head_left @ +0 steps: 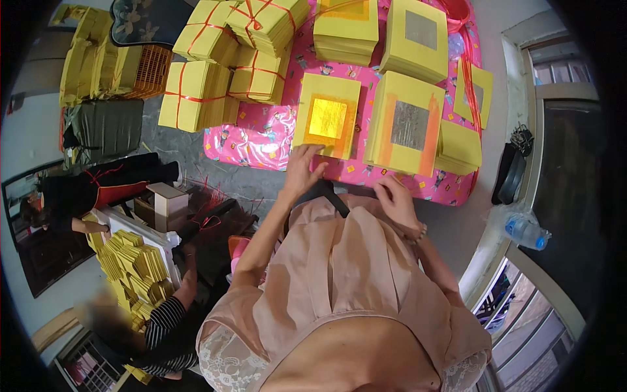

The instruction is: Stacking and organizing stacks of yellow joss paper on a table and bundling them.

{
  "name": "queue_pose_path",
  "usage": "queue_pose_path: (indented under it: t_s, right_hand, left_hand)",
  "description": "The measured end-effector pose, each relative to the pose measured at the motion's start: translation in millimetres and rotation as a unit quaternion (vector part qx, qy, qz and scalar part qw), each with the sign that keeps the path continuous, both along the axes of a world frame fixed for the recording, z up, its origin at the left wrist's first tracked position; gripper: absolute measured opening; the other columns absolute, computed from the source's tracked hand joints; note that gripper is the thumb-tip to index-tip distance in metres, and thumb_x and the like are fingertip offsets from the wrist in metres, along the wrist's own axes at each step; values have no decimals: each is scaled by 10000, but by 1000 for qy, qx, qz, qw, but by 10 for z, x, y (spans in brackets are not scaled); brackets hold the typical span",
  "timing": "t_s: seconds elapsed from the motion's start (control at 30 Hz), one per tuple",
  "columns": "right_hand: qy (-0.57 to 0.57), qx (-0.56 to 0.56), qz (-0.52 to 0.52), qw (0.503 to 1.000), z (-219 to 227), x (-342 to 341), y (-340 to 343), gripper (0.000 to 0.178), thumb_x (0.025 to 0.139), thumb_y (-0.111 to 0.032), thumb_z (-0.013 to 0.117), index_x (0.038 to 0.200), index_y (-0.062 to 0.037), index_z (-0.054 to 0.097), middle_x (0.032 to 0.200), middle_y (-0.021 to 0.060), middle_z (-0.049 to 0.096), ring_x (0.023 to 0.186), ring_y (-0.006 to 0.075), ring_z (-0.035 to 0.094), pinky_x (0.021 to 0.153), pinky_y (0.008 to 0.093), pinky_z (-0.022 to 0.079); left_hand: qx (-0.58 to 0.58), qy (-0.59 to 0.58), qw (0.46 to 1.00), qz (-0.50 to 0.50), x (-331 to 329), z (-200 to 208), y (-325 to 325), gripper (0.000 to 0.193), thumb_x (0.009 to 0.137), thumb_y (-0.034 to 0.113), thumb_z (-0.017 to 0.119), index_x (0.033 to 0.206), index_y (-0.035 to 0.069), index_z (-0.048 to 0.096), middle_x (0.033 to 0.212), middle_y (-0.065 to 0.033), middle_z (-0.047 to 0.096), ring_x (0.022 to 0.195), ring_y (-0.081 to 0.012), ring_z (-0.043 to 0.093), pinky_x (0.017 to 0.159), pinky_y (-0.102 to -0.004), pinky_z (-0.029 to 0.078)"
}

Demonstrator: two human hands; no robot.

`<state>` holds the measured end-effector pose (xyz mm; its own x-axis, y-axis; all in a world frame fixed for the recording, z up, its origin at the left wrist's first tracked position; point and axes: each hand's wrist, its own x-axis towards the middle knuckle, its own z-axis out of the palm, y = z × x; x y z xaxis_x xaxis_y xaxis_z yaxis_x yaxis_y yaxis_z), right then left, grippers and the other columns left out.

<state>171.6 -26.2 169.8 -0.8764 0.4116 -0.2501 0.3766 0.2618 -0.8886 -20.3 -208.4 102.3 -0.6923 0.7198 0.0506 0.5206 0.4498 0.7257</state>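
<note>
My left hand (305, 171) rests at the near left corner of a yellow paper sheet (332, 87) bearing a shiny gold foil square (328, 117). Its fingers are stretched out, with the thumb apart, and the fingertips touch the paper's edge. My right hand (396, 201) hovers near the table's front edge, fingers loosely curled, and nothing shows in it. Just beyond it stands a stack of yellow paper (410, 90), topped by a sheet with a silver foil square (409, 127) between orange bands.
A pink patterned cover (261, 127) lies over the table. Tied yellow paper bundles (183, 98) stand far left, more stacks (410, 55) at the back. Red ties (467, 78) hang at right. Two people work at left beside yellow paper piles (134, 268). A plastic bottle (524, 232) is at right.
</note>
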Motion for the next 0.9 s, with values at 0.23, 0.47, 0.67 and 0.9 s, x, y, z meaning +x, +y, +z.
queue_pose_path:
  t_s: [0.23, 0.47, 0.67, 0.9]
  right_hand:
    - [-27, 411, 164, 896, -353, -1029, -322, 192, 754, -114, 632, 919, -63, 549, 883, 70, 536, 886, 252, 563, 705, 373, 471]
    - [-108, 488, 161, 851, -910, -1174, -328, 209, 735, -136, 605, 930, -72, 566, 905, 78, 536, 895, 232, 555, 704, 350, 468]
    - [-71, 491, 172, 851, -1025, -1118, -232, 155, 742, -133, 594, 881, -66, 580, 845, 86, 558, 811, 239, 591, 726, 376, 477]
    - [-121, 363, 217, 898, -877, -1197, -60, 141, 787, -172, 614, 752, -36, 625, 739, 146, 613, 724, 305, 640, 661, 415, 504]
  left_hand:
    - [-33, 80, 985, -148, -434, -174, -17, 456, 675, 156, 747, 1096, 108, 580, 1071, -93, 536, 1031, -300, 478, 881, -413, 396]
    - [-58, 75, 976, -196, -598, -352, -27, 462, 677, 137, 731, 1108, 112, 567, 1063, -93, 522, 1020, -292, 475, 868, -411, 392]
    - [9, 61, 981, -186, -650, -366, -42, 337, 683, 154, 738, 999, 98, 639, 1024, -82, 561, 999, -286, 506, 848, -393, 433]
    - [45, -1, 985, -166, -736, -430, -47, 184, 715, 219, 741, 847, 90, 731, 932, -80, 633, 923, -257, 557, 795, -347, 474]
